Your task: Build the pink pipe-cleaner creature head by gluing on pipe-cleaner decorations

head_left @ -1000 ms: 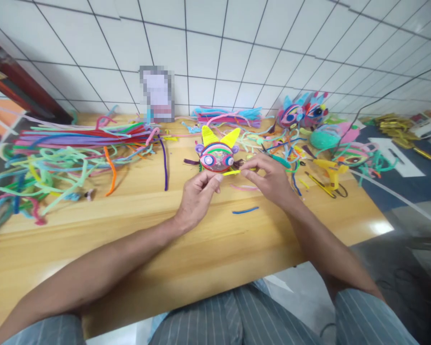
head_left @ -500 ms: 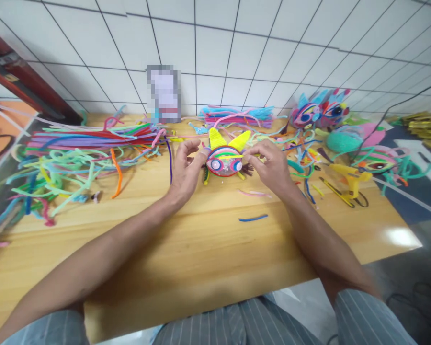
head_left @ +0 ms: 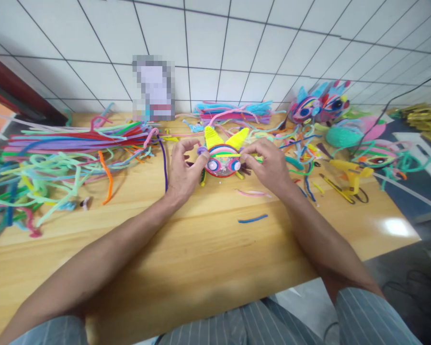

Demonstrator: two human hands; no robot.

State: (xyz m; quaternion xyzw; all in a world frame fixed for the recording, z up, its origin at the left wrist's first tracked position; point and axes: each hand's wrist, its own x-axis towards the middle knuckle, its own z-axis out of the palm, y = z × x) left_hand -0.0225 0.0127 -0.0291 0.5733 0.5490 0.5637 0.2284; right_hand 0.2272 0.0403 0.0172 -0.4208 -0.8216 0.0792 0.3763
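Note:
A pipe-cleaner creature face (head_left: 222, 167) with a clear, sparkly front and pink-and-blue coiled eyes sits on the table between my hands. Two pointed yellow ears (head_left: 238, 139) stand on top of it. Across its brow lies a short yellow pipe cleaner (head_left: 227, 155), just below blue, pink and green bands. My right hand (head_left: 267, 165) pinches the right end of that yellow piece with thumb and forefinger. My left hand (head_left: 187, 170) is closed at the creature's left edge, thumb against its side by a purple coil (head_left: 202, 150); the fingertips are partly hidden.
Bundled and loose pipe cleaners (head_left: 57, 163) spread over the left side. Another bundle (head_left: 233, 112) lies at the back. To the right are a yellow glue gun (head_left: 352, 177), finished creatures (head_left: 305, 109) and scraps. A blue piece (head_left: 253, 219) lies in front.
The view has turned slightly, so the table's left side appears further left. Both hands keep nearly the same hold, and the yellow piece still lies across the brow.

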